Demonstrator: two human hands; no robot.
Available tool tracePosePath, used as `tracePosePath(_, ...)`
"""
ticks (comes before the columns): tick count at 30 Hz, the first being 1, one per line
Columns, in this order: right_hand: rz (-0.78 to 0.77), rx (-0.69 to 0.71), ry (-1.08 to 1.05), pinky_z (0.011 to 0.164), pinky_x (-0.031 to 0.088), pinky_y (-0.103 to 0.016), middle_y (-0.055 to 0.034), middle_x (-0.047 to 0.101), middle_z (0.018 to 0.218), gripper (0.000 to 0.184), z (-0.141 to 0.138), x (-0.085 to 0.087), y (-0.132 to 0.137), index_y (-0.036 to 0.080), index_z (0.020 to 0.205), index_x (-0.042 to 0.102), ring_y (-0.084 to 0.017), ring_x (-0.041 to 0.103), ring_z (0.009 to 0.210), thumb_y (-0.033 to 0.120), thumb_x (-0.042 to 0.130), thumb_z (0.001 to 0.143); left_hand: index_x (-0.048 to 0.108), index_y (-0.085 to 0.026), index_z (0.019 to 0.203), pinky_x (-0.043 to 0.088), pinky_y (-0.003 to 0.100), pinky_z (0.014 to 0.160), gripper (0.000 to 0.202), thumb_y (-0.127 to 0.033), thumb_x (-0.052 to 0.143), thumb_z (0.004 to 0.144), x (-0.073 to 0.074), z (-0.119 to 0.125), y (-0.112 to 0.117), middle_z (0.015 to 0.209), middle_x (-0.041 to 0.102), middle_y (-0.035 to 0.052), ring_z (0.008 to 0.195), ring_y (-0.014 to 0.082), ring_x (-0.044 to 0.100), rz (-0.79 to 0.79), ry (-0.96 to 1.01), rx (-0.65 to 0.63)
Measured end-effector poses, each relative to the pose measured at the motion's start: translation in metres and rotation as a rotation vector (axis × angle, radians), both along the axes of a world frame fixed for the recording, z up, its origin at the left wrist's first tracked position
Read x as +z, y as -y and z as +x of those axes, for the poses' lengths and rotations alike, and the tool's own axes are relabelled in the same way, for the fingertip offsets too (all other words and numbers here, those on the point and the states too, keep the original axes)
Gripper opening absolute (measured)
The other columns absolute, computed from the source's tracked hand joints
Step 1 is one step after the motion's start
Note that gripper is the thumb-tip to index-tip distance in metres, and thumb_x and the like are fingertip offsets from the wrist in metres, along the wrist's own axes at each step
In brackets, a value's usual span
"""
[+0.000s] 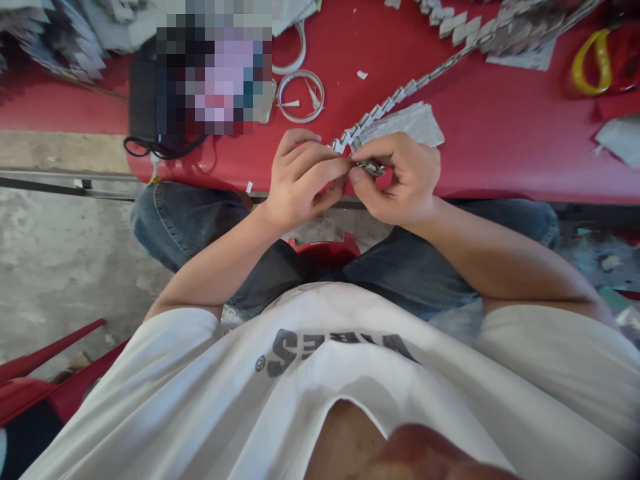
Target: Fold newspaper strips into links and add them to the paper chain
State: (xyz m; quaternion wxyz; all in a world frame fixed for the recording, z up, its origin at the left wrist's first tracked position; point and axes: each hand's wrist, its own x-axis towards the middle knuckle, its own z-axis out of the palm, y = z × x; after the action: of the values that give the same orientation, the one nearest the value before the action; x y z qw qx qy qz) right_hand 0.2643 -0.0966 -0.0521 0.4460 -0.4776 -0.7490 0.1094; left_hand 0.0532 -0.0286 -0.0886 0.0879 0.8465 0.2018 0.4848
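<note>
At the chain's near end, our left hand (305,177) has its thumb and index finger drawn close, almost meeting the other hand's tips; the fingers hide what lies between them, so we cannot tell whether they are pinched on the paper or only steadying it. The folded-paper zigzag chain (383,110) starts just beyond these fingertips and slants up and away to the right. Our right hand (403,177) holds a small folded paper piece (371,167) in a narrow pinch of thumb and index finger, right beside the left fingertips. For such fine work, we judge it best to press lightly, keep the folds square and let the left fingers take any pull, so the links neither crush nor slide apart. As for room, a black box-shaped device (143,100) with a looped cord limits us on the left, and the nearer white tape ring (299,121) sits beyond the left hand. Both hands are by the front edge of the red tabletop (500,127), above our knees, so a dropped piece could fall over it. Flat paper strips (415,123) lie just beyond the right hand; farther right, bare red surface gives more elbow room, up to a yellow handle loop (604,60).
</note>
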Motion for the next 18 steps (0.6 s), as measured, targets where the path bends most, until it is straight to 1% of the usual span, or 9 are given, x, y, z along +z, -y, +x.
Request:
tracePosePath(3,0.103,0.001,-0.005,0.073,0.07,-0.039,-0.0032,0.079,0.086,0.038,0.0,-0.001,-0.003,0.026,0.106,0.077,-0.02,0.076,0.071,0.054,0.053,0.115,0.068,-0.031,0.115,0.062,0.045,0.104,0.015,-0.04,0.056,0.117,-0.005,0.0,-0.002,0.099,0.081,-0.0032,0.087,0.0108,0.076,0.013,0.013,-0.029)
tracePosePath(4,0.131,0.025,-0.009,0.072,0.07,-0.039,-0.003,0.08,0.088,0.037,0.001,-0.001,-0.005,0.026,0.107,0.077,-0.02,0.077,0.072,0.052,0.052,0.115,0.068,-0.032,0.119,0.062,0.045,0.103,0.014,-0.039,0.056,0.117,-0.006,-0.001,-0.003,0.1,0.081,-0.0031,0.088,0.0113,0.077,0.019,0.033,-0.041)
tracePosePath(6,0.161,0.113,-0.046,0.075,0.07,-0.039,-0.0027,0.083,0.097,0.036,0.005,0.001,-0.007,0.026,0.118,0.077,-0.02,0.08,0.078,0.048,0.048,0.114,0.067,-0.034,0.127,0.063,0.047,0.103,0.016,-0.041,0.058,0.116,-0.01,-0.003,-0.006,0.104,0.08,-0.0025,0.093,0.014,0.079,-0.005,0.053,-0.071)
tracePosePath(9,0.121,0.262,-0.123,0.082,0.07,-0.038,-0.0024,0.086,0.111,0.037,0.013,0.008,-0.01,0.027,0.132,0.077,-0.019,0.082,0.086,0.04,0.048,0.113,0.068,-0.038,0.131,0.064,0.055,0.106,0.026,-0.055,0.057,0.115,-0.018,-0.007,-0.011,0.106,0.076,-0.0011,0.101,0.0196,0.082,-0.127,0.012,-0.138)
tracePosePath(11,0.084,0.325,-0.12,0.081,0.069,-0.037,-0.0005,0.086,0.11,0.035,0.019,0.014,-0.012,0.03,0.133,0.077,-0.018,0.081,0.084,0.038,0.052,0.112,0.069,-0.04,0.131,0.064,0.057,0.106,0.03,-0.061,0.057,0.114,-0.021,-0.01,-0.016,0.107,0.073,-0.0004,0.104,0.0214,0.081,-0.177,-0.009,-0.18)
tracePosePath(14,0.032,0.404,-0.092,0.08,0.068,-0.036,0.0017,0.086,0.107,0.031,0.028,0.026,-0.016,0.033,0.134,0.078,-0.019,0.081,0.086,0.035,0.059,0.109,0.068,-0.043,0.133,0.065,0.055,0.103,0.029,-0.061,0.057,0.113,-0.021,-0.014,-0.021,0.108,0.071,0.0001,0.105,0.0215,0.081,-0.174,-0.023,-0.211)
tracePosePath(16,0.0,0.446,-0.087,0.083,0.067,-0.036,0.0025,0.086,0.109,0.03,0.034,0.031,-0.017,0.034,0.133,0.079,-0.019,0.082,0.091,0.032,0.062,0.109,0.066,-0.044,0.136,0.067,0.052,0.099,0.028,-0.059,0.057,0.113,-0.017,-0.015,-0.022,0.108,0.07,0.0001,0.103,0.0208,0.08,-0.152,-0.048,-0.227)
tracePosePath(18,-0.064,0.438,-0.036,0.091,0.069,-0.039,0.0027,0.085,0.114,0.029,0.039,0.033,-0.016,0.037,0.133,0.08,-0.02,0.083,0.099,0.036,0.061,0.11,0.065,-0.045,0.137,0.068,0.051,0.096,0.028,-0.056,0.057,0.113,-0.012,-0.015,-0.021,0.108,0.071,0.0003,0.101,0.021,0.08,-0.125,-0.064,-0.236)
